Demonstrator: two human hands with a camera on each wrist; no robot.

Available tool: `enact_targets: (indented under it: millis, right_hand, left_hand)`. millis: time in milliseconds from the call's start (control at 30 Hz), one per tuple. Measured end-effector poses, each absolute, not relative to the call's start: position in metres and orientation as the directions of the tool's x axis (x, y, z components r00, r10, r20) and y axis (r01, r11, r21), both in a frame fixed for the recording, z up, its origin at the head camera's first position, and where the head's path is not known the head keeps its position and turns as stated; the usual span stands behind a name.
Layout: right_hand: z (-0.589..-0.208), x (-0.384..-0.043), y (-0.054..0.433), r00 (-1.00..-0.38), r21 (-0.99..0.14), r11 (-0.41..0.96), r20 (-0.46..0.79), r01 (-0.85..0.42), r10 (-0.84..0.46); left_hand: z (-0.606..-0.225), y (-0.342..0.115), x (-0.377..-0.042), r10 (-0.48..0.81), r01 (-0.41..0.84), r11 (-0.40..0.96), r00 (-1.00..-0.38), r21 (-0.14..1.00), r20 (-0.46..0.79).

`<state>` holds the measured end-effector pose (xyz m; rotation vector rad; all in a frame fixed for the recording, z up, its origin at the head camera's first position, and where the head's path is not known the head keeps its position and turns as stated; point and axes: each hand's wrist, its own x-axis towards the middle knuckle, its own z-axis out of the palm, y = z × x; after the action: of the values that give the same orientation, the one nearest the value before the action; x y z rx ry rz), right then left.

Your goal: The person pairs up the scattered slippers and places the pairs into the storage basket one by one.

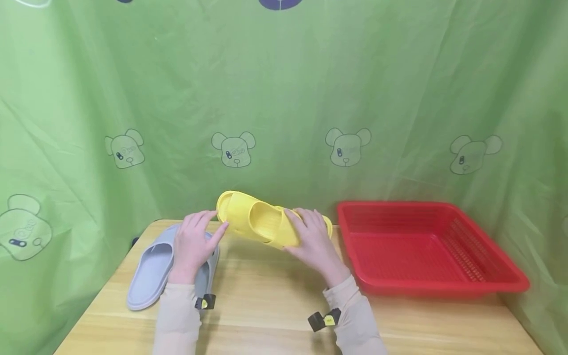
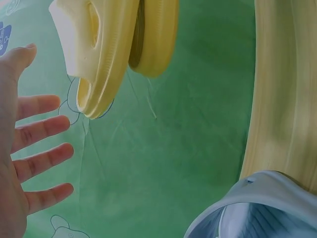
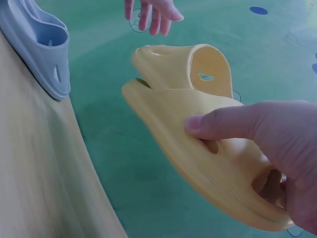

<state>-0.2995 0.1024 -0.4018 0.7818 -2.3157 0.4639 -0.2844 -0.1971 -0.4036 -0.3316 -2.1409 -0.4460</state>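
My right hand (image 1: pixel 315 242) grips a pair of yellow slippers (image 1: pixel 241 212) above the table. Its thumb lies on the strap of the nearer slipper (image 3: pixel 171 116) in the right wrist view, and the second yellow slipper (image 3: pixel 166 67) sits against it, soles turned to each other. Fingers spread and fairly straight, my left hand (image 1: pixel 192 244) is beside the other end of the pair; the left wrist view shows a gap between this hand (image 2: pixel 34 153) and the slippers. Below the left hand, a pair of grey-blue slippers (image 1: pixel 150 273) stands on the tabletop, partly hidden by the hand and sleeve.
A red plastic basket (image 1: pixel 437 286) with slotted sides sits on the right of the wooden table (image 1: pixel 266 305). Behind the table hangs a green curtain (image 1: pixel 284 98) printed with bear heads. Both sleeves carry a small black strapped device near the wrist.
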Motion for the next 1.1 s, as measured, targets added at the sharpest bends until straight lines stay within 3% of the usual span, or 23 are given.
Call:
enact_targets:
  millis: [433, 800, 1100]
  right_hand:
    - [-0.383, -0.298, 0.125, -0.636, -0.12, 0.78, 0.661, -0.614, -0.399]
    - [-0.367, -0.296, 0.151, -0.64, -0.11, 0.787, 0.655, -0.607, -0.402]
    - [-0.36, -0.294, 0.166, -0.594, -0.064, 0.78, 0.688, -0.623, -0.418]
  left_hand:
    - [-0.407, -0.182, -0.287, 0.113, 0.393, 0.907, -0.57, 0.149, 0.814]
    - [-0.406, -0.17, -0.286, 0.125, 0.385, 0.906, -0.641, 0.177, 0.757]
    - [-0.408, -0.164, -0.286, 0.141, 0.392, 0.902, -0.659, 0.178, 0.739]
